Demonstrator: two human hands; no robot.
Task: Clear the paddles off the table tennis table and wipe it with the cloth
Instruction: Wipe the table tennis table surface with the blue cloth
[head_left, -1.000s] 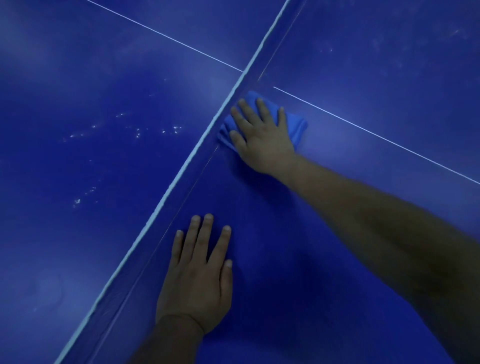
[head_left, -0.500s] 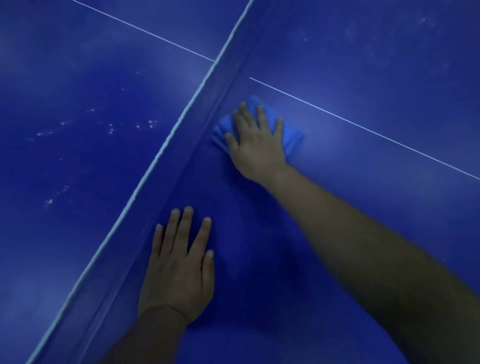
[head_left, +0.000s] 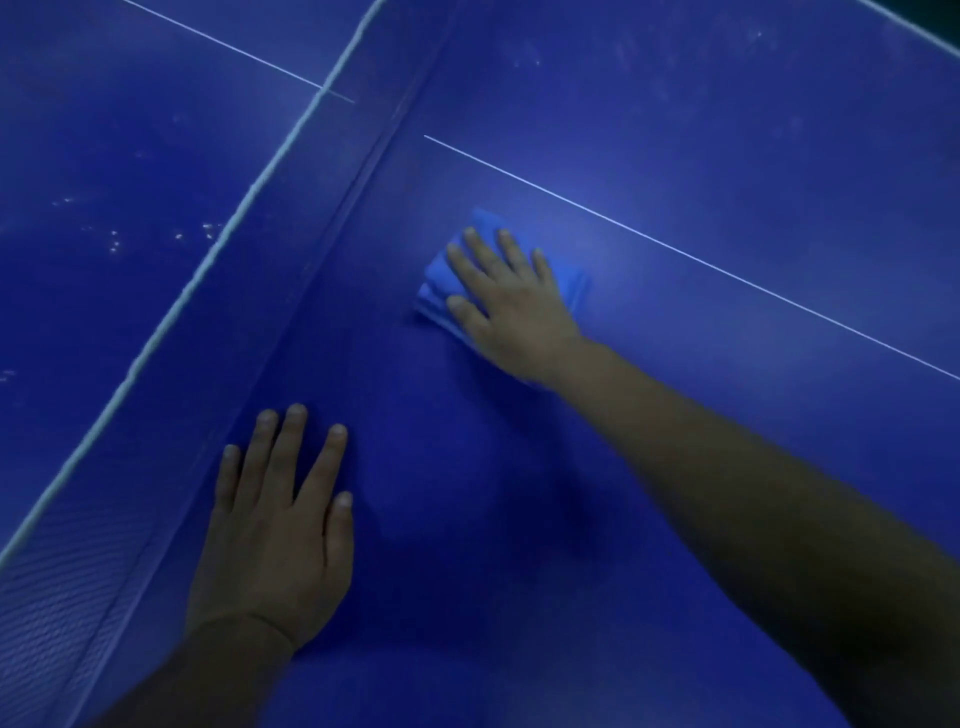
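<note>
plainly the folded blue cloth (head_left: 500, 270), soft, light and likely to bunch, lies on the table (head_left: 727, 130) near the net (head_left: 218, 270), pinned under the flat-fingered right hand (head_left: 511, 306), best pressed from above, while the left hand (head_left: 278, 525) rests flat, holding nothing.

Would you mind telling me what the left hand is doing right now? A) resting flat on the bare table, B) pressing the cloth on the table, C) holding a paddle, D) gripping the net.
A: the left hand lies flat, fingers straight, on the bare table; the right hand presses the cloth.
</note>
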